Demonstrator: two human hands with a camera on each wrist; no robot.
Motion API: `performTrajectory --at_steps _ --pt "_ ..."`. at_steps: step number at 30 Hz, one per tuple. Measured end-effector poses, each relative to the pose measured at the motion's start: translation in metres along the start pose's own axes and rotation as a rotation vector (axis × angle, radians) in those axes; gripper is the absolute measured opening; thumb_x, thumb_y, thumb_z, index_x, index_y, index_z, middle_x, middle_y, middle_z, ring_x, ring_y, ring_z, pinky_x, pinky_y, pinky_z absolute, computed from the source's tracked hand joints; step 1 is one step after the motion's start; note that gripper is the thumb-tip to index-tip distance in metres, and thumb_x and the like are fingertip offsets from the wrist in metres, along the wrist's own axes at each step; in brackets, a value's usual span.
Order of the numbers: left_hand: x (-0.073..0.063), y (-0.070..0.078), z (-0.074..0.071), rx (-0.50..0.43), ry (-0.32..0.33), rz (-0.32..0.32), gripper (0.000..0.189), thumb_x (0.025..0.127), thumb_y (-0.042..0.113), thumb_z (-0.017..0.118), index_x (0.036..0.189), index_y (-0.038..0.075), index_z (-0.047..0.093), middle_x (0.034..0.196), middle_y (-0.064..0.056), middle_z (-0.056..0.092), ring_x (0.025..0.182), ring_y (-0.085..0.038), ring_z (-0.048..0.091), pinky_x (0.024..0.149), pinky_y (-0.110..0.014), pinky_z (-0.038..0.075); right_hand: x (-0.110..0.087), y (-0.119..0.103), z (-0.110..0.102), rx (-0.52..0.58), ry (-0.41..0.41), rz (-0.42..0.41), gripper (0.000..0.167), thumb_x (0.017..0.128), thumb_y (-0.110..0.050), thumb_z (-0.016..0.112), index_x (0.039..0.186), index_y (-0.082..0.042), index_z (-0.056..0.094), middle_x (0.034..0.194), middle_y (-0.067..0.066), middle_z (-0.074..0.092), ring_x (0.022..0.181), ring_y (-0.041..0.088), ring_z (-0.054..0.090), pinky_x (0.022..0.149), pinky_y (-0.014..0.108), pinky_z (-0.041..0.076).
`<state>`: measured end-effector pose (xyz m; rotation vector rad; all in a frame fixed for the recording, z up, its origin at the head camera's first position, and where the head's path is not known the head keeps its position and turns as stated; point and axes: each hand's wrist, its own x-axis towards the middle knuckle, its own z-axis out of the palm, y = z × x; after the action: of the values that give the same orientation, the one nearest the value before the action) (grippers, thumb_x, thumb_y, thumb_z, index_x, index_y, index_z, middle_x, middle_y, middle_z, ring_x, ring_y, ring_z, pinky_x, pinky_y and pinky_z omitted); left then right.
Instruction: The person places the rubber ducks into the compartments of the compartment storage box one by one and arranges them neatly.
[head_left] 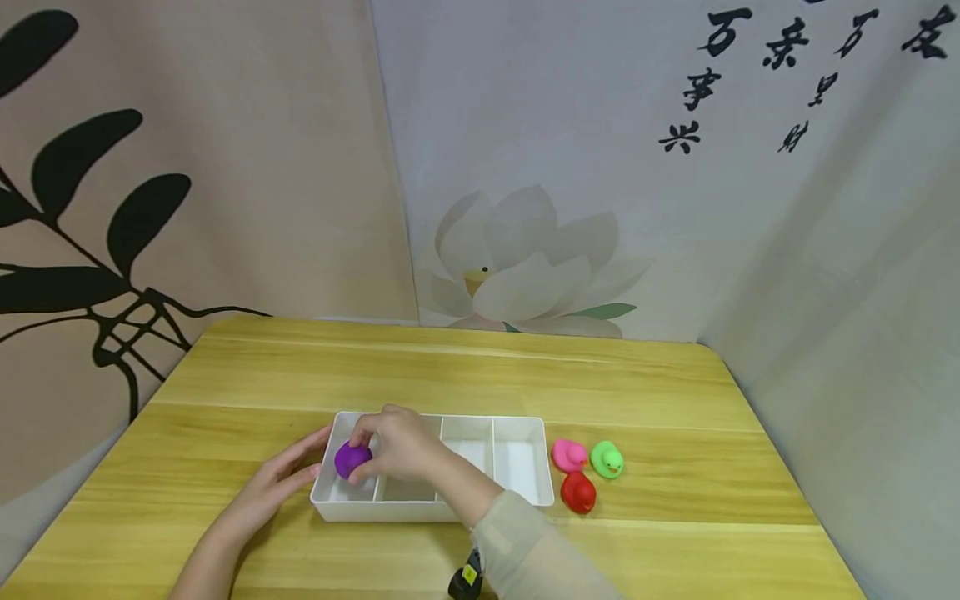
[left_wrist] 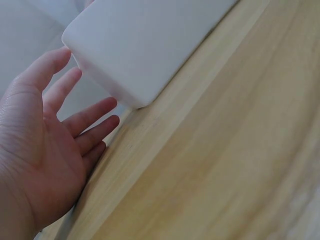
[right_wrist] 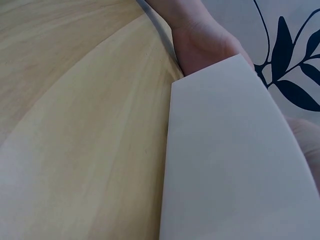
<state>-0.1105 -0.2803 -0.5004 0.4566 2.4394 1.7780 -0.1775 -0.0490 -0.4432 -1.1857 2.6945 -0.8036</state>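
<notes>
A white tray (head_left: 390,511) with a row of compartments sits on the table. In the head view my right hand (head_left: 401,446) reaches over it and pinches a rounded purple toy (head_left: 352,460) between thumb and fingers at the leftmost compartment. My left hand (head_left: 277,483) is at the tray's left end, its fingertips right at the wall. The left wrist view has that hand (left_wrist: 47,135) with fingers spread and nearly straight beside the tray's end (left_wrist: 145,45). The right wrist view is mostly tray side (right_wrist: 225,155), which hides the purple toy.
Right of the tray lie a pink rubber duck (head_left: 570,455), a green rubber duck (head_left: 607,459) and a red toy (head_left: 578,492), close together. A black device (head_left: 467,577) with a yellow label is by my right sleeve. Printed cloth hangs behind the wooden table (head_left: 660,400).
</notes>
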Motion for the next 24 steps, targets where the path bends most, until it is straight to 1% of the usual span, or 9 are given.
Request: performTrajectory --at_steps 3,5,7,10,15,17,20,22,24 --pt "0.0003 0.0006 0.0003 0.006 0.004 -0.003 0.049 0.100 0.009 0.048 0.148 0.010 0.037 0.146 -0.019 0.039 0.124 0.004 0.038 0.095 -0.022 0.034 0.0003 0.0001 -0.0005 0.006 -0.005 -0.017 0.041 0.065 -0.044 0.086 0.098 -0.026 0.070 0.083 -0.025 0.060 0.076 -0.003 0.043 0.067 0.013 0.035" --pt "0.0003 0.0013 0.0006 0.011 0.009 -0.008 0.049 0.100 0.009 0.048 0.148 0.010 0.037 0.146 -0.018 0.039 0.123 0.003 0.038 0.097 -0.032 0.035 0.0008 0.0004 -0.0007 0.005 0.000 -0.029 0.039 0.065 -0.044 0.085 0.098 -0.026 0.073 0.082 -0.025 0.060 0.075 -0.003 0.043 0.067 0.012 0.035" --pt "0.0005 0.0020 0.0008 0.015 0.008 -0.001 0.049 0.100 0.009 0.048 0.148 0.009 0.036 0.146 -0.020 0.039 0.124 0.003 0.038 0.099 -0.045 0.035 0.0011 0.0007 -0.0008 0.004 0.007 -0.039 0.038 0.065 -0.045 0.085 0.096 -0.025 0.075 0.081 -0.025 0.060 0.074 -0.003 0.043 0.066 0.012 0.034" --pt "0.0007 0.0028 0.0016 0.019 0.013 -0.005 0.049 0.100 0.009 0.048 0.148 0.010 0.037 0.146 -0.021 0.038 0.123 0.003 0.037 0.097 -0.060 0.030 0.0016 0.0015 0.0000 -0.014 0.021 -0.056 0.039 0.064 -0.047 0.085 0.095 -0.024 0.077 0.082 -0.023 0.064 0.073 -0.003 0.043 0.066 0.010 0.034" --pt "0.0007 0.0026 0.0020 0.007 0.007 -0.013 0.049 0.100 0.010 0.048 0.148 0.009 0.036 0.147 -0.022 0.037 0.122 0.005 0.037 0.097 -0.064 0.028 0.0017 0.0016 0.0022 -0.058 0.035 -0.077 0.041 0.064 -0.048 0.084 0.097 -0.023 0.078 0.086 -0.021 0.067 0.073 -0.004 0.043 0.067 0.010 0.033" --pt "0.0005 0.0025 0.0015 0.007 0.005 -0.015 0.049 0.101 0.010 0.048 0.148 0.010 0.036 0.147 -0.022 0.036 0.123 0.005 0.037 0.098 -0.060 0.030 0.0021 0.0007 0.0032 -0.074 0.042 -0.080 0.041 0.064 -0.048 0.085 0.096 -0.024 0.078 0.086 -0.021 0.067 0.073 -0.005 0.044 0.067 0.010 0.032" --pt "0.0001 0.0018 0.0006 0.018 0.004 -0.015 0.049 0.101 0.011 0.048 0.148 0.010 0.036 0.147 -0.021 0.037 0.124 0.004 0.036 0.099 -0.041 0.035 0.0029 -0.0014 0.0046 -0.099 0.049 -0.075 0.040 0.064 -0.048 0.085 0.095 -0.025 0.078 0.084 -0.021 0.067 0.072 -0.006 0.045 0.067 0.010 0.031" --pt "0.0000 0.0010 0.0002 0.018 0.004 -0.018 0.049 0.101 0.011 0.048 0.148 0.011 0.036 0.147 -0.019 0.037 0.124 0.004 0.037 0.096 -0.027 0.035 0.0034 -0.0029 0.0051 -0.110 0.050 -0.066 0.039 0.063 -0.048 0.085 0.095 -0.026 0.078 0.084 -0.022 0.067 0.072 -0.008 0.046 0.068 0.011 0.032" --pt "0.0000 0.0004 -0.0001 0.012 0.001 -0.014 0.049 0.101 0.011 0.048 0.148 0.010 0.036 0.147 -0.020 0.037 0.124 0.004 0.037 0.093 -0.020 0.034 0.0038 -0.0038 0.0059 -0.117 0.048 -0.058 0.039 0.064 -0.049 0.084 0.095 -0.027 0.078 0.085 -0.022 0.067 0.074 -0.009 0.049 0.074 0.012 0.033"
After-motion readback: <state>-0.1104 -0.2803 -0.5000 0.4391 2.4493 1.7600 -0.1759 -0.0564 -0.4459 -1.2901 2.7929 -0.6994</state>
